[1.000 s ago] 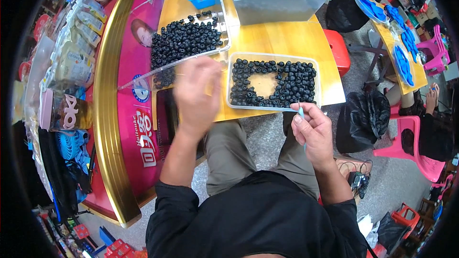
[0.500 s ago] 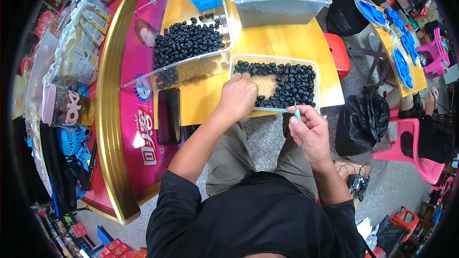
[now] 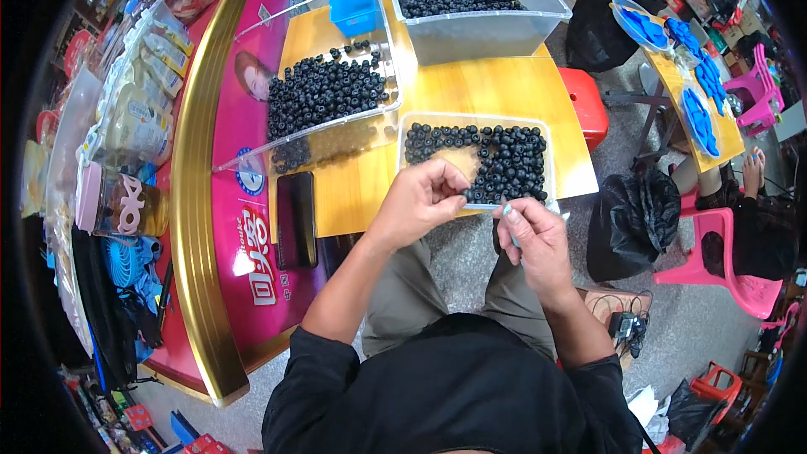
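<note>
In front of me stands a shallow clear tray [image 3: 551, 151] of black, round, bead-like pieces [image 3: 513, 164], with a bare patch at its left middle. My left hand [image 3: 427, 197] is over the tray's near edge, thumb and fingers curled into a pinch. A dark spot shows at its fingertips; whether a bead is held there is unclear. Close by on the right, my right hand [image 3: 536, 244] pinches a slim tool with a light-blue handle [image 3: 508, 212]. Its thin tip points up toward the beads, and the fingers hide most of it.
A larger clear bin [image 3: 393, 76] of the same beads stands left, with a blue box [image 3: 353, 13] inside. Behind is a deep clear bin [image 3: 471, 38]. A phone [image 3: 296, 219] lies left. Red stool [image 3: 582, 105], black bag [image 3: 635, 227] and pink chair [image 3: 723, 265] are right.
My left hand has come out of the tray toward me and closer to my right hand. The right hand has shifted slightly left and down, still with the light-blue tool.
</note>
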Tool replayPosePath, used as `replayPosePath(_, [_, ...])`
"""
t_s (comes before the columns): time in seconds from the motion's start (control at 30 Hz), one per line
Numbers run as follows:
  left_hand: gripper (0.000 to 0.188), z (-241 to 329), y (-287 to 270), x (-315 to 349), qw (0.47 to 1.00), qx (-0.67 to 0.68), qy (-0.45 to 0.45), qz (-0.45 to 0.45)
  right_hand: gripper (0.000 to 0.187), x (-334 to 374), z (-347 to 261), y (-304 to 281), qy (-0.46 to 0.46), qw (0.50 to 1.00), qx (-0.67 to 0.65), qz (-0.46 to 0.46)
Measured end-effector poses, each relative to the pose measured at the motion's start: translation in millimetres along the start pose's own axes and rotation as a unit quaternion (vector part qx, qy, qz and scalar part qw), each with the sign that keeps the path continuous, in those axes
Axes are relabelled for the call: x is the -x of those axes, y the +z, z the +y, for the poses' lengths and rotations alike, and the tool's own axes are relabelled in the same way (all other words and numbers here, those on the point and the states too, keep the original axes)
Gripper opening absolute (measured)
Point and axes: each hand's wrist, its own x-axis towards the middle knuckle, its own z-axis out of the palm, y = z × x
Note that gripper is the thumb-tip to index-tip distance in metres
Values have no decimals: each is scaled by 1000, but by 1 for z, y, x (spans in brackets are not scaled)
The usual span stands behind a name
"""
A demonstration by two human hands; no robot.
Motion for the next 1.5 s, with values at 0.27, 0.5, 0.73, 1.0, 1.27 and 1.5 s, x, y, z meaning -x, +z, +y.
replayPosePath(0.27, [11, -2, 11, 15, 989, 112, 94, -12, 13, 4, -7, 6, -18, 998, 60, -21])
replayPosePath(0.5, [13, 1, 13, 20, 984, 89, 155, -6, 20, 9, -15, 16, -116, 988, 98, -18])
replayPosePath(0.73, [23, 1, 16, 24, 980, 100, 169, -30, 28, 12, -14, 20, -140, 977, 158, -42])
replayPosePath(1.0, [25, 3, 15, 28, 981, 3, 194, -5, 30, 12, -16, 22, -157, 973, 164, -42])
replayPosePath(1.27, [24, 6, 15, 29, 972, -65, 226, 8, 29, 11, -17, 21, -155, 975, 154, -43])
replayPosePath(1.5, [23, 3, 17, 33, 970, 10, 241, -15, 25, 11, -20, 16, -129, 983, 108, -71])
